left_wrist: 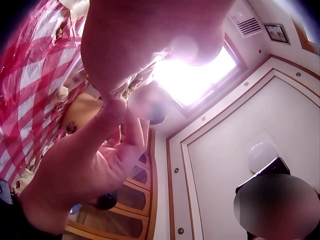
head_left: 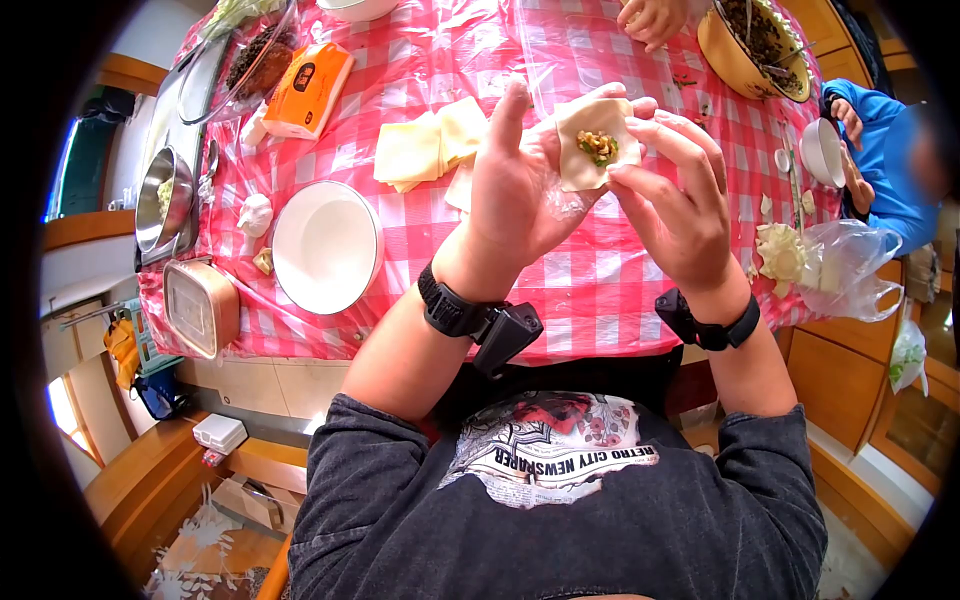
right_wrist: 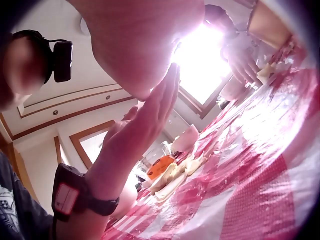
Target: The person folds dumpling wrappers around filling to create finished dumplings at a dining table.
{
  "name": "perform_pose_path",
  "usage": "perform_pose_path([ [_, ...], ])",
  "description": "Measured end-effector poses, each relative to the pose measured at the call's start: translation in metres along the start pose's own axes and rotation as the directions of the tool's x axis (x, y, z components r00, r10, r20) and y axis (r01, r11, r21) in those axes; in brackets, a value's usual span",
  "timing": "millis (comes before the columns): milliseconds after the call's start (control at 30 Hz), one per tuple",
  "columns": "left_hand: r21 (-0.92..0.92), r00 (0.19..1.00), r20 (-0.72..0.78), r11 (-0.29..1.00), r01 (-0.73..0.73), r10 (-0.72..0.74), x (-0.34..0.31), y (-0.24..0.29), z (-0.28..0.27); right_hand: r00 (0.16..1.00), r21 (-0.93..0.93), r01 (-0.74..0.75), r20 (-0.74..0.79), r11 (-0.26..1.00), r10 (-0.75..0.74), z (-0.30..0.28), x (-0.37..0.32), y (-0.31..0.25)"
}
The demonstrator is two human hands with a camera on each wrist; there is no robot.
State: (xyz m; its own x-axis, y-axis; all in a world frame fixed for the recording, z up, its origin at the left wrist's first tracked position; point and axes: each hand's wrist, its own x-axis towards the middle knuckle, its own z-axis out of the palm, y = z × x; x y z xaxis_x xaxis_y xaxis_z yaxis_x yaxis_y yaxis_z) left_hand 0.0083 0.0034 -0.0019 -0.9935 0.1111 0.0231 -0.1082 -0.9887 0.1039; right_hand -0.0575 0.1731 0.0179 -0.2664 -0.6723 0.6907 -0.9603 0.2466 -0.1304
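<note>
My left hand is held palm up above the table, its fingers stretched out. Across those fingers lies a pale square dough wrapper, with a small mound of chopped green and yellowish filling at its centre. At the wrapper's right edge, my right hand pinches a corner between thumb and fingers. Behind the left hand, a stack of yellowish wrappers lies on the cloth. From the right wrist, the left hand appears with straight fingers; the wrapper is hidden there by the near hand.
A white bowl stands left of my forearm, near a garlic bulb. An orange packet lies farther back. At back right is a yellow bowl of dark filling. Other people's hands rest around the checked tablecloth.
</note>
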Motion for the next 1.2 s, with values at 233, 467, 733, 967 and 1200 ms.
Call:
perform_pose_path([
  [233, -0.108, 0.995, 0.088, 0.993, 0.048, -0.038, -0.001, 0.003, -0.009, 0.998, -0.043, -0.051, -0.042, 0.998, 0.049, -0.002, -0.001, 0.001],
  [467, 0.037, 0.999, -0.039, 0.999, -0.011, 0.013, -0.001, -0.001, 0.0, 0.998, -0.042, -0.044, -0.038, 0.998, 0.042, -0.004, -0.001, 0.003],
  [733, -0.042, 0.999, 0.007, 0.998, 0.046, -0.046, -0.003, 0.001, -0.004, 0.995, 0.087, -0.076, -0.054, 0.993, 0.081, -0.003, 0.006, 0.004],
  [967, 0.09, 0.999, -0.033, 0.996, 0.02, -0.017, -0.003, -0.002, 0.001, 0.99, 0.156, -0.123, -0.046, 0.98, 0.132, -0.004, 0.011, 0.003],
  [1200, -0.053, 0.998, 0.035, 0.997, 0.058, -0.056, -0.003, 0.001, -0.002, 0.985, 0.221, -0.153, -0.042, 0.963, 0.166, -0.003, 0.013, 0.005],
])
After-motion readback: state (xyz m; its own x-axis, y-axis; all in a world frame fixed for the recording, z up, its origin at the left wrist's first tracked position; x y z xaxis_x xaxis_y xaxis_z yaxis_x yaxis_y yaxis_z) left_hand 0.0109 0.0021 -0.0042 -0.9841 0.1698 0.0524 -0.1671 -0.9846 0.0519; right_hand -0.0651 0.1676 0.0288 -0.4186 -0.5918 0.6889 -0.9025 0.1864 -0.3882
